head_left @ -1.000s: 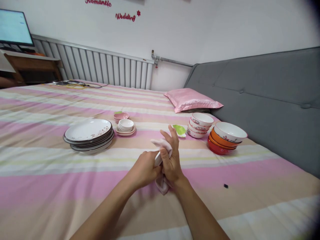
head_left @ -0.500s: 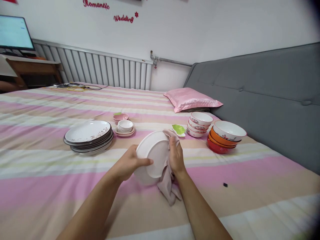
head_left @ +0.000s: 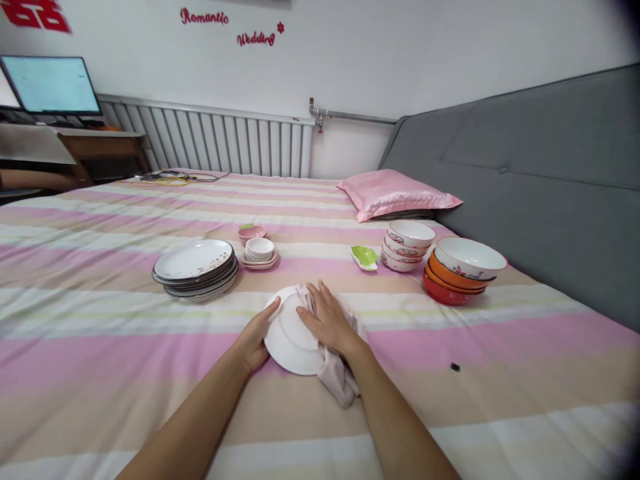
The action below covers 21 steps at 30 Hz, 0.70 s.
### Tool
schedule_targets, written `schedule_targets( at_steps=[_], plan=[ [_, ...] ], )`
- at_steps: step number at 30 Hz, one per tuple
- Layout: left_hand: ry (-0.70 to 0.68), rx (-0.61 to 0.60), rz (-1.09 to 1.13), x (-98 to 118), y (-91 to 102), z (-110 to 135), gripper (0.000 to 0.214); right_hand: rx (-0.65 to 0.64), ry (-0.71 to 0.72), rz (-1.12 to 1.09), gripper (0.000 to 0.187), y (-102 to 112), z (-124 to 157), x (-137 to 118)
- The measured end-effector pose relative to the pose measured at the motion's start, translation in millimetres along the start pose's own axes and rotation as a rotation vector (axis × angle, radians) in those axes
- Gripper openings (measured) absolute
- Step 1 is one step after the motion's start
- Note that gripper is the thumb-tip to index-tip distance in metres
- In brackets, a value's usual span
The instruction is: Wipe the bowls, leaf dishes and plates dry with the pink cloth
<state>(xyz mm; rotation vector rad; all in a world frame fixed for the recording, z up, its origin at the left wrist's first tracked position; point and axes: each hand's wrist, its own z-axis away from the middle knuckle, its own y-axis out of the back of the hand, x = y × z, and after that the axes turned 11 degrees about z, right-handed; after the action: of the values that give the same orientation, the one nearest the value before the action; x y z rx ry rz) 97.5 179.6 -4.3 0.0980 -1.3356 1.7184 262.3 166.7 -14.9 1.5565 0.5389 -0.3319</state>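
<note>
A white plate [head_left: 289, 340] is tilted toward me just above the striped bedspread [head_left: 100, 333]. My left hand [head_left: 255, 343] grips its left rim, thumb on the edge. My right hand [head_left: 327, 323] lies with fingers spread on a pale pink cloth [head_left: 335, 373], pressing it against the plate's underside. The cloth hangs down below my right wrist.
A stack of plates [head_left: 196, 268] sits to the left, small white and pink dishes [head_left: 260, 252] behind it. A green leaf dish [head_left: 365, 257], stacked white bowls [head_left: 407, 245] and orange bowls [head_left: 460, 270] stand to the right. A pink pillow [head_left: 397, 193] lies by the grey headboard [head_left: 525, 173].
The plate went from edge-on between my hands to face-on, then lowered toward the bed. My right hand with the cloth moved from the plate's rim onto its surface.
</note>
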Motion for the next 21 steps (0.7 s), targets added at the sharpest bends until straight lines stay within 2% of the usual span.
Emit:
schedule_targets(
  at_steps=[5, 11, 16, 21],
  plan=[
    [0.003, -0.065, 0.169, 5.7, -0.1, 2.1, 0.054, -0.101, 0.109, 0.028, 0.065, 1.4, 0.3, -0.1],
    [0.029, -0.048, 0.237, 7.7, -2.3, 2.8, 0.057, -0.129, 0.124, 0.121, 0.058, -2.7, 0.9, -8.4],
    [0.025, -0.037, 0.274, 7.2, -0.6, 2.9, 0.055, -0.14, 0.263, 0.112, 0.055, -9.5, 1.8, -14.4],
    [0.026, -0.032, 0.299, 7.8, 1.3, 1.4, 0.052, -0.216, 0.382, 0.075, 0.055, -12.7, 2.1, -14.9]
  ],
)
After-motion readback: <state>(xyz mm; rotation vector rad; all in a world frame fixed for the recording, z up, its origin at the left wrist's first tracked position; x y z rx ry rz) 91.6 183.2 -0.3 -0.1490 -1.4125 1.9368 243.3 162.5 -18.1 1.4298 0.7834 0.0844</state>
